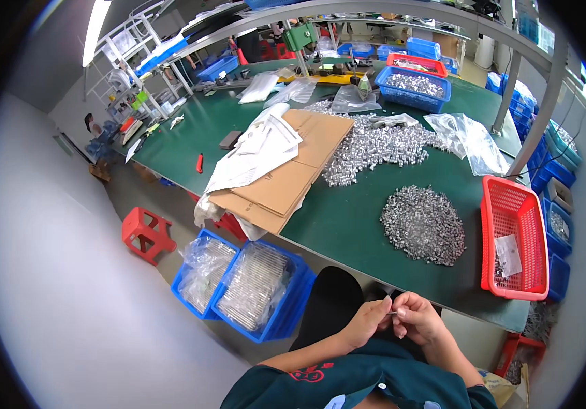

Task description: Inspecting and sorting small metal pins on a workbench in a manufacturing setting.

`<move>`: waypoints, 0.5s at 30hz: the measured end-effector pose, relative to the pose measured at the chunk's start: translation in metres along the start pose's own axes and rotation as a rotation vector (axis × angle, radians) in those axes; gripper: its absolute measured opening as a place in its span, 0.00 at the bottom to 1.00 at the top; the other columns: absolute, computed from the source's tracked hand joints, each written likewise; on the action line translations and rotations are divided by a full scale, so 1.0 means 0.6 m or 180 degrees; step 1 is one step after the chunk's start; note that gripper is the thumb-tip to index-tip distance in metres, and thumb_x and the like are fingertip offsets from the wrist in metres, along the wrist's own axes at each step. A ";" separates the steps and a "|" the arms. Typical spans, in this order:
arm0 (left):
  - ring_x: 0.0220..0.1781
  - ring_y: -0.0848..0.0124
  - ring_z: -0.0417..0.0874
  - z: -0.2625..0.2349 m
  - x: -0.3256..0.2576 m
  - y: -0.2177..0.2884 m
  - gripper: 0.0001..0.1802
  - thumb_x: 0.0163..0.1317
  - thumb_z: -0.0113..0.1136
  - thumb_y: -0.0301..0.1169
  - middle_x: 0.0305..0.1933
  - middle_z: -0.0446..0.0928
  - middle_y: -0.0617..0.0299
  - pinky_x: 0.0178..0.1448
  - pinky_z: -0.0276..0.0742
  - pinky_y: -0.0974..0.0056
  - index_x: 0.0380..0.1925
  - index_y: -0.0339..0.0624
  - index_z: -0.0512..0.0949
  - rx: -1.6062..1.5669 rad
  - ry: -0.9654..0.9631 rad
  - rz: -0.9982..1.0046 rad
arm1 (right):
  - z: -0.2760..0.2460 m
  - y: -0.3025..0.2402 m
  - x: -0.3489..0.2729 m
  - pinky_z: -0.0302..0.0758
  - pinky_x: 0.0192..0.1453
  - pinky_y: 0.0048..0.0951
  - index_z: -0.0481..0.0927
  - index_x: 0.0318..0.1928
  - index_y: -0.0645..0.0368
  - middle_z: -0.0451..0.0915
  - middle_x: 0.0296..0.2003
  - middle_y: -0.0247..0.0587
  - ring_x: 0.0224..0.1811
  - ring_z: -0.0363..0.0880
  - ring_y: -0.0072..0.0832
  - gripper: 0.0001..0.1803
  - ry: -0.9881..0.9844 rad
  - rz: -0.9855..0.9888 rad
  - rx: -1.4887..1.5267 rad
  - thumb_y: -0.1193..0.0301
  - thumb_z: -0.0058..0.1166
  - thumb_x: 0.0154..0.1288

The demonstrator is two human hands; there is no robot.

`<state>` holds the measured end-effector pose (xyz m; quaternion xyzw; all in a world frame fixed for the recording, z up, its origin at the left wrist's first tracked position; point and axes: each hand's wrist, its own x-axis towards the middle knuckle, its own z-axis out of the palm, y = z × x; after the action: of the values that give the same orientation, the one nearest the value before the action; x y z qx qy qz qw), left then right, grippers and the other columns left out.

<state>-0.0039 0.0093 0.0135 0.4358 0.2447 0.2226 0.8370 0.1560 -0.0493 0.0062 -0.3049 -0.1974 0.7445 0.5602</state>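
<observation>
My left hand (369,320) and my right hand (417,317) meet above my lap, just off the table's near edge. Between their fingertips is a small, thin metal part (393,313), too small to name. The fingers of both hands are closed in a pinch around it. In front of them, a round pile of small silvery metal parts (422,225) lies on the green table (347,228). Farther back spreads a larger heap of shiny metal parts (375,146). To the right stands a red plastic basket (537,235) with a few parts and a small plastic bag inside.
Flattened cardboard (286,180) with papers on top overhangs the table's left edge. Blue crates (266,334) of metal rods stand low at the left, near a red stool (147,235). A blue basket (412,101) of parts sits at the back. A metal frame post (549,102) rises at the right.
</observation>
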 end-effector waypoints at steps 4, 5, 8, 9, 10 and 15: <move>0.21 0.82 0.64 0.007 -0.011 0.019 0.24 0.73 0.43 0.46 0.19 0.68 0.70 0.26 0.60 0.72 0.24 0.42 0.74 0.0171 -0.0134 0.0404 | 0.001 0.009 -0.005 0.73 0.24 0.28 0.73 0.34 0.58 0.75 0.20 0.39 0.17 0.72 0.25 0.08 -0.0306 0.0288 0.0236 0.70 0.59 0.62; 0.22 0.83 0.64 0.006 -0.013 0.016 0.23 0.73 0.43 0.45 0.19 0.68 0.70 0.27 0.60 0.72 0.24 0.41 0.75 0.0207 -0.0201 0.0467 | 0.002 0.013 -0.009 0.73 0.24 0.28 0.73 0.34 0.58 0.75 0.20 0.39 0.17 0.72 0.25 0.08 -0.0322 0.0304 0.0242 0.70 0.59 0.62; 0.23 0.84 0.64 0.005 -0.020 0.005 0.23 0.73 0.43 0.43 0.20 0.69 0.71 0.27 0.60 0.73 0.25 0.40 0.76 0.0201 -0.0193 0.0487 | 0.006 0.022 -0.018 0.74 0.26 0.29 0.73 0.34 0.57 0.75 0.20 0.39 0.18 0.73 0.26 0.08 -0.0258 0.0252 0.0351 0.70 0.58 0.63; 0.23 0.84 0.64 0.001 -0.021 -0.002 0.23 0.73 0.43 0.43 0.20 0.69 0.72 0.28 0.61 0.73 0.25 0.40 0.76 0.0280 -0.0125 0.0463 | 0.008 0.025 -0.020 0.74 0.26 0.29 0.73 0.34 0.57 0.75 0.20 0.39 0.18 0.73 0.26 0.08 -0.0261 0.0265 0.0361 0.70 0.58 0.63; 0.23 0.84 0.65 -0.002 -0.022 -0.009 0.22 0.73 0.43 0.43 0.20 0.69 0.72 0.28 0.61 0.74 0.25 0.40 0.76 0.0358 -0.0060 0.0434 | 0.011 0.028 -0.023 0.75 0.26 0.29 0.73 0.34 0.57 0.76 0.21 0.39 0.18 0.74 0.26 0.07 -0.0156 0.0289 0.0292 0.70 0.58 0.63; 0.23 0.84 0.65 -0.025 0.005 -0.050 0.23 0.73 0.42 0.45 0.20 0.69 0.72 0.27 0.61 0.74 0.24 0.42 0.73 0.0839 0.0280 0.0376 | 0.022 0.020 -0.023 0.77 0.27 0.23 0.74 0.37 0.61 0.78 0.26 0.38 0.22 0.76 0.22 0.07 0.1017 -0.0017 -0.1104 0.69 0.53 0.67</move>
<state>-0.0061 0.0047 -0.0197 0.5454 0.2821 0.2563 0.7465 0.1411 -0.0651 0.0117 -0.5100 -0.2320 0.6403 0.5255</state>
